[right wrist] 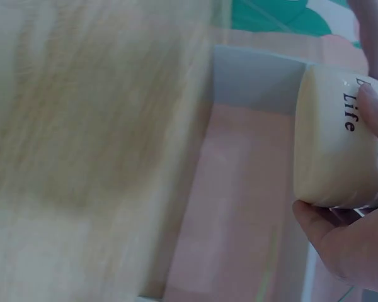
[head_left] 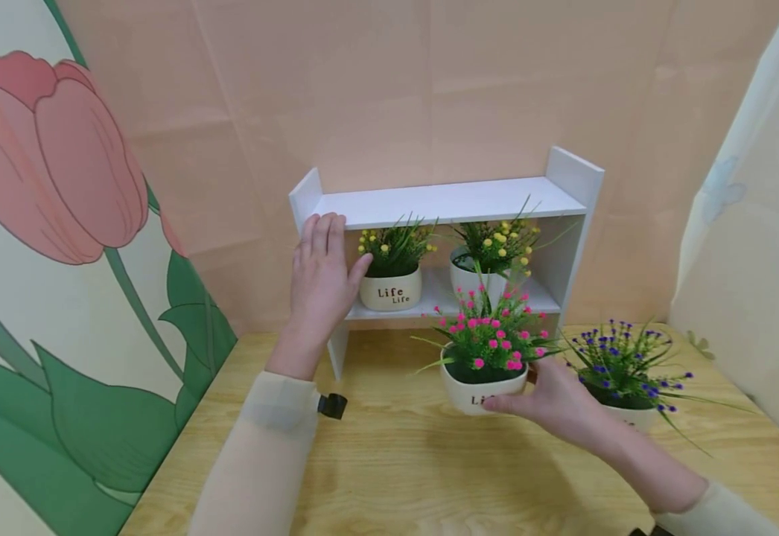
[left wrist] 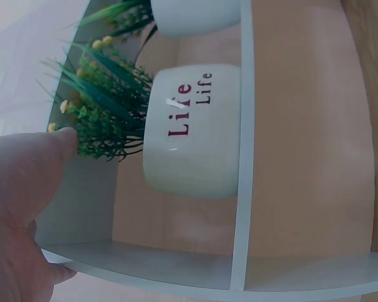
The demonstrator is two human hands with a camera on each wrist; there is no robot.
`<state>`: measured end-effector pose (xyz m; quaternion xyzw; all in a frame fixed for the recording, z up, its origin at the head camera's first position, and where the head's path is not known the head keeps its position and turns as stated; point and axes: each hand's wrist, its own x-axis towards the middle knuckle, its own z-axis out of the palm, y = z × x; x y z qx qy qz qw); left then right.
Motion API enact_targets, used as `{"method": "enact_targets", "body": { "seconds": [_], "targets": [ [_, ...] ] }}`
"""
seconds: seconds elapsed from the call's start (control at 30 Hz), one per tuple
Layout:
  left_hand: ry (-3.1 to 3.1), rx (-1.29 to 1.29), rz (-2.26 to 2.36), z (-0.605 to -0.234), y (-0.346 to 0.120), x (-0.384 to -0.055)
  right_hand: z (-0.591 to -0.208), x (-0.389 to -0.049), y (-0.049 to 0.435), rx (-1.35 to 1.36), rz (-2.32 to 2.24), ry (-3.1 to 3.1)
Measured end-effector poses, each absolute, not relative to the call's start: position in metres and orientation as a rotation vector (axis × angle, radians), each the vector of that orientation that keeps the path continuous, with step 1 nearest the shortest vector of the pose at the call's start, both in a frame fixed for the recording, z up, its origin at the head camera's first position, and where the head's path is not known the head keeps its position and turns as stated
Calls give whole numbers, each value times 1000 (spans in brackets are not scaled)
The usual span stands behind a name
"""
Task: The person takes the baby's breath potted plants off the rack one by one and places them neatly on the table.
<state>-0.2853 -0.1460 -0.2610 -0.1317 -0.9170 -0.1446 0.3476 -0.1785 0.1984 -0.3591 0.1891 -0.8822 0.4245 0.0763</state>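
Right hand: the pink plant (head_left: 490, 348) is held by its pot in the right hand (head_left: 560, 404), thumb laid on the front beside the lettering (right wrist: 349, 112), fingers wrapped to the pot's right side.
Grip width: the fingers are spread only as wide as the pot's end; no gap is seen where the fingertip meets the glaze in the right wrist view.
Pink plant: held upright, lifted off the table (head_left: 376, 465), in front of the shelf (head_left: 443, 199).
Good carrying: since only one end is gripped, the far end may sag; the pot is best kept level, with the thumb's pressure matched by the fingers. Loose leaves should be kept from snagging on the boards.
Left hand: the shelf's left front corner is touched by the left hand (head_left: 322, 279), fingers nearly straight, no plant held; a light, steady touch there would probably limit wobble.
Left yellow plant: stood on the middle board (head_left: 436, 305), near the left thumb, which should be kept off its flowers.
Right yellow plant: stood on the same board, partly hidden by the pink flowers.
Blue plant: stood on the table beyond the right wrist; the forearm is best kept clear of its stems.
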Motion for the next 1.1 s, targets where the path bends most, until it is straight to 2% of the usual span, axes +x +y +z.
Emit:
{"method": "enact_targets", "body": {
  "seconds": [0.23, 1.1],
  "targets": [
    [-2379, -342, -383, -261, -146, -286, -378, -178, 207, 493, 1055, -2749],
    [-2379, -347, -379, -262, -147, -285, -427, -200, 231, 601, 1194, -2662]
  ]
}}
